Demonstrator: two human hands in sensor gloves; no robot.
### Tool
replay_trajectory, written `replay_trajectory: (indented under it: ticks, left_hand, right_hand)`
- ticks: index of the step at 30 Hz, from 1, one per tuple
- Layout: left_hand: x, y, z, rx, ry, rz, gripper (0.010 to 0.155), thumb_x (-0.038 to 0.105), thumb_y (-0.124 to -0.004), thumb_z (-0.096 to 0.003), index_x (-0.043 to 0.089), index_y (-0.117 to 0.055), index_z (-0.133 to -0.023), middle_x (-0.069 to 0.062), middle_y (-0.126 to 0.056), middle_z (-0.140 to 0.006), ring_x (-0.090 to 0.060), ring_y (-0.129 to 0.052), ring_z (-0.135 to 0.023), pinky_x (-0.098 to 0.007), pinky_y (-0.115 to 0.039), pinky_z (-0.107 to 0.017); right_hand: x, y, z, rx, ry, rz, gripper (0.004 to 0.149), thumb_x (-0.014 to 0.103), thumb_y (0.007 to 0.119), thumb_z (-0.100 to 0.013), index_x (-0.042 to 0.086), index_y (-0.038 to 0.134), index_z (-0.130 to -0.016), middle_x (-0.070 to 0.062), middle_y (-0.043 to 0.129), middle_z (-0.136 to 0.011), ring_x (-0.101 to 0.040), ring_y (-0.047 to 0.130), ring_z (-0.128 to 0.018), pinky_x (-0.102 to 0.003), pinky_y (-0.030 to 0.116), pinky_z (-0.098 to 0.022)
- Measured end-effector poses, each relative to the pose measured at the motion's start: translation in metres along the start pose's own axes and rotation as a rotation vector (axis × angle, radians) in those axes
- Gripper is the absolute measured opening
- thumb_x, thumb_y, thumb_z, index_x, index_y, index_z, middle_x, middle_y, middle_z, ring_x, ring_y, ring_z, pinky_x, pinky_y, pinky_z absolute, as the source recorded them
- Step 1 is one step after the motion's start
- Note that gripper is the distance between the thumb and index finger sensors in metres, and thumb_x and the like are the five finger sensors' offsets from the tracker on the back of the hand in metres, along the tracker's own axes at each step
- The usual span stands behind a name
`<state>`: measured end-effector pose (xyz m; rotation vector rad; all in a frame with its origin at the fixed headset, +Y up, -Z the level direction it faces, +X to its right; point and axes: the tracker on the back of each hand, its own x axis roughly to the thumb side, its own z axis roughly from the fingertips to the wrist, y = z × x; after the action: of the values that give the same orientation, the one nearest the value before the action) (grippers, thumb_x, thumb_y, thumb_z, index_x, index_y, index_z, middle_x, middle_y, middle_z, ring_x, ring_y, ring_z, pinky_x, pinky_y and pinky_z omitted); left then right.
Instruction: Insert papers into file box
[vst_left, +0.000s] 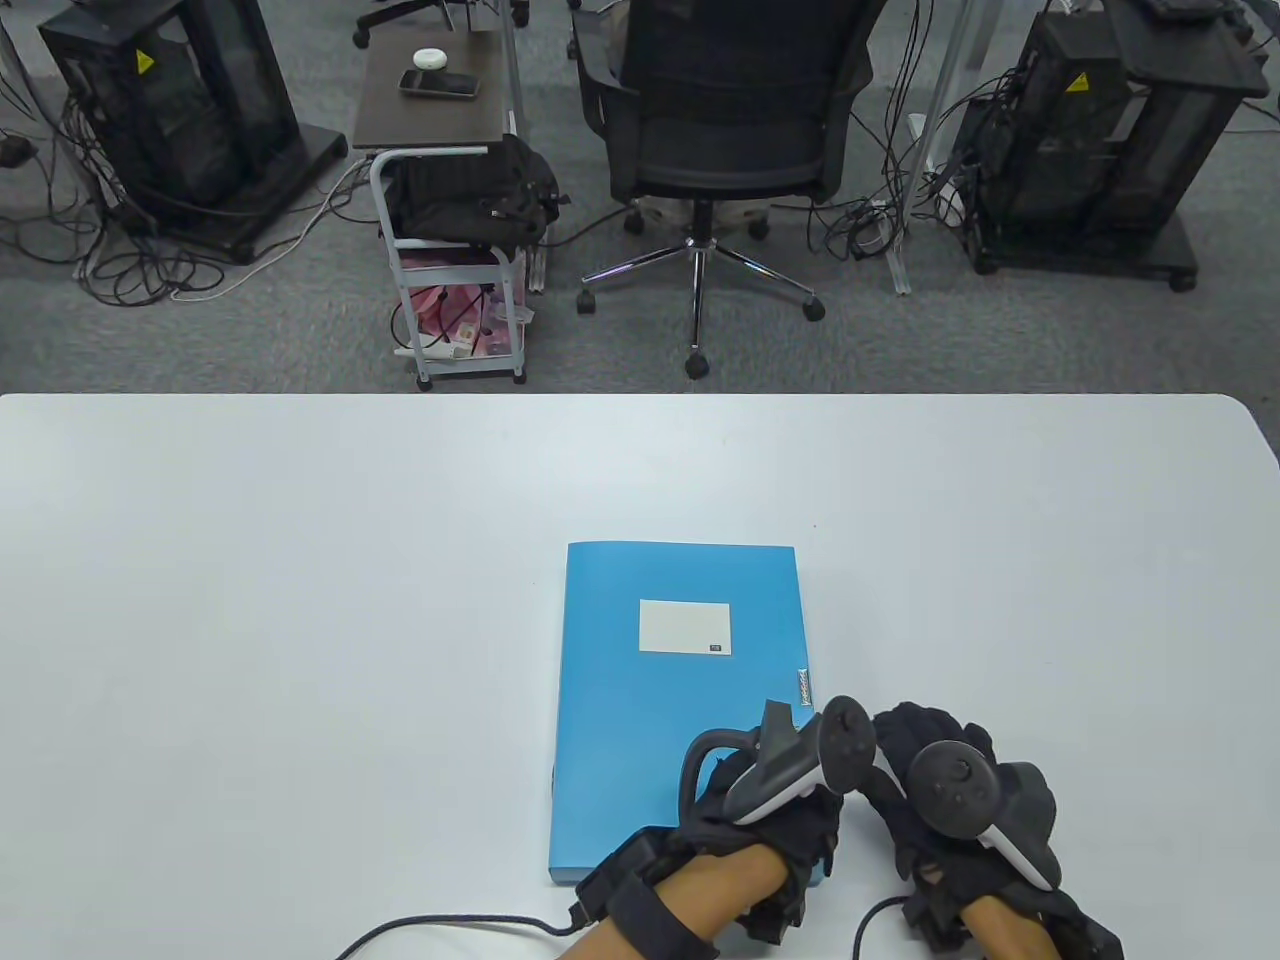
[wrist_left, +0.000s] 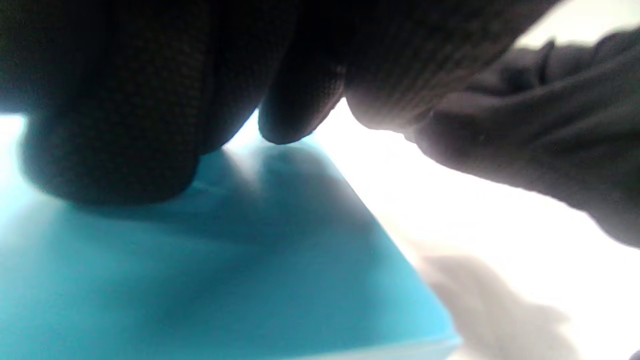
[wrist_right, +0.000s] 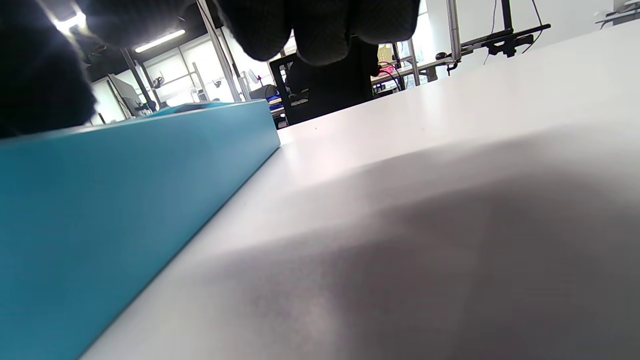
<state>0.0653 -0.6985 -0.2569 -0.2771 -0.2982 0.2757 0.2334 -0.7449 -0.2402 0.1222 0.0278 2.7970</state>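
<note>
A blue file box (vst_left: 680, 620) with a white label (vst_left: 685, 627) lies flat and closed on the white table (vst_left: 300, 600). My left hand (vst_left: 775, 800) rests on the box's near right corner; in the left wrist view its fingers (wrist_left: 110, 165) hang low over the blue lid (wrist_left: 225, 280). My right hand (vst_left: 930, 790) is on the table just right of that corner, close to the left hand. In the right wrist view its fingertips (wrist_right: 320, 35) hang free beside the box's side wall (wrist_right: 100, 200). No papers show in any view.
The table's far edge (vst_left: 640, 397) runs across the middle of the table view. Beyond it stand an office chair (vst_left: 720, 130), a small cart (vst_left: 450, 200) and equipment racks on the floor. Glove cables trail off the near edge.
</note>
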Motion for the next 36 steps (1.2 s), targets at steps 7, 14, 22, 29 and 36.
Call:
replay_trajectory:
  ticks: [7, 14, 22, 29, 36]
  left_hand:
    - [-0.049, 0.006, 0.026, 0.026, -0.071, 0.364, 0.064, 0.049, -0.076, -0.0396, 0.011, -0.077, -0.09, -0.023, -0.088, -0.08, -0.04, -0.1, -0.051, -0.049, -0.085, -0.039]
    - [-0.121, 0.038, 0.064, 0.267, -0.058, 0.191, 0.078, 0.06, -0.075, -0.0369, 0.032, -0.05, -0.106, -0.012, -0.033, -0.114, -0.045, -0.037, -0.106, -0.069, -0.028, -0.073]
    - [-0.246, 0.048, 0.087, 0.353, 0.148, 0.177, 0.091, 0.074, -0.07, -0.0317, 0.039, -0.04, -0.11, -0.001, -0.005, -0.116, -0.032, 0.009, -0.106, -0.063, 0.011, -0.068]
    - [-0.306, 0.03, 0.081, 0.254, 0.347, 0.216, 0.094, 0.077, -0.066, -0.0306, 0.043, -0.029, -0.109, 0.003, 0.007, -0.112, -0.032, 0.017, -0.102, -0.063, 0.014, -0.064]
    - [-0.314, 0.022, 0.077, 0.227, 0.42, 0.15, 0.096, 0.078, -0.066, -0.029, 0.048, -0.019, -0.107, 0.004, 0.014, -0.109, -0.037, 0.02, -0.099, -0.065, 0.015, -0.061]
  right_hand:
    - [-0.003, 0.003, -0.002, 0.025, 0.018, 0.006, 0.062, 0.05, 0.063, -0.041, 0.019, 0.052, -0.094, -0.011, 0.049, -0.107, -0.04, 0.048, -0.098, -0.065, 0.036, -0.07]
    - [-0.007, 0.008, -0.006, 0.068, 0.036, 0.042, 0.062, 0.05, 0.063, -0.041, 0.022, 0.05, -0.095, -0.007, 0.046, -0.109, -0.04, 0.042, -0.101, -0.067, 0.032, -0.069]
    - [-0.013, 0.009, -0.012, 0.062, 0.082, 0.081, 0.077, 0.058, 0.062, -0.038, 0.022, 0.034, -0.099, -0.011, 0.027, -0.112, -0.048, 0.021, -0.101, -0.072, 0.019, -0.067]
    - [-0.015, 0.009, -0.012, 0.058, 0.094, 0.134, 0.087, 0.063, 0.063, -0.034, 0.027, 0.016, -0.099, -0.012, 0.004, -0.11, -0.048, 0.005, -0.099, -0.071, 0.01, -0.065]
    - [-0.028, 0.014, -0.015, 0.11, 0.144, 0.127, 0.091, 0.064, 0.063, -0.032, 0.028, 0.01, -0.098, -0.01, -0.002, -0.107, -0.046, 0.0, -0.098, -0.07, 0.007, -0.064]
